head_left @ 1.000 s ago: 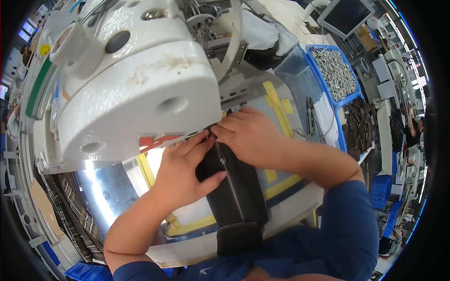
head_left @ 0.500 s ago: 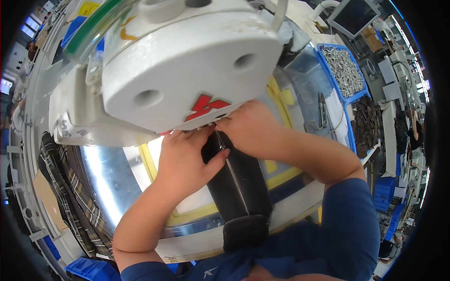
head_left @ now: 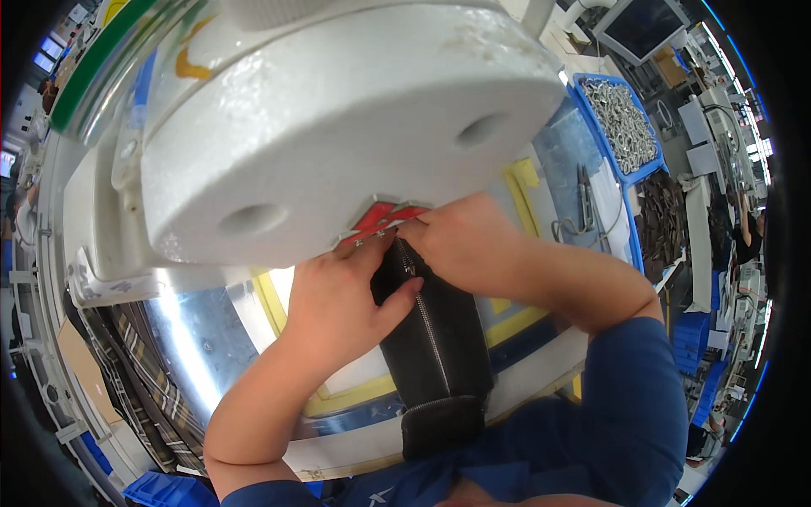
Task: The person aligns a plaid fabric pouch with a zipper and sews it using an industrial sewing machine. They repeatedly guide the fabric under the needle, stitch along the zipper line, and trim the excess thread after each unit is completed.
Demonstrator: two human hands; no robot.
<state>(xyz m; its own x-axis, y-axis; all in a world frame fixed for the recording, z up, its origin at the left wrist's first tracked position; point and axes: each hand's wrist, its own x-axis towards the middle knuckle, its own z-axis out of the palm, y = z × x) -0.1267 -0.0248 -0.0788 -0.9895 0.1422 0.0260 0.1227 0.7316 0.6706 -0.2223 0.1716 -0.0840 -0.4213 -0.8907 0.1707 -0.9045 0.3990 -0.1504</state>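
A black zippered bag piece (head_left: 456, 348) stretches from under the white sewing machine head (head_left: 355, 144) back toward my body, its metal zipper running lengthwise. My left hand (head_left: 338, 296) grips its left side, with the thumb lying beside the zipper and the fingers bent at the far end. On the other side, my right hand (head_left: 460, 241) pinches the far end close to the left fingertips. The machine head overhangs both hands and hides the needle area and some fingertips.
Blue trays at the right hold metal hardware (head_left: 621, 127) and dark brown pieces (head_left: 661, 220). Scissors (head_left: 585, 198) lie beside them. Plaid and dark fabric (head_left: 144, 363) hangs at the left, above a blue bin (head_left: 169, 487). Yellow tape (head_left: 363, 395) marks the worktable.
The machine head looks larger and nearer as my view has shifted toward it. Both hands keep nearly the same hold, and the bag piece has hardly moved.
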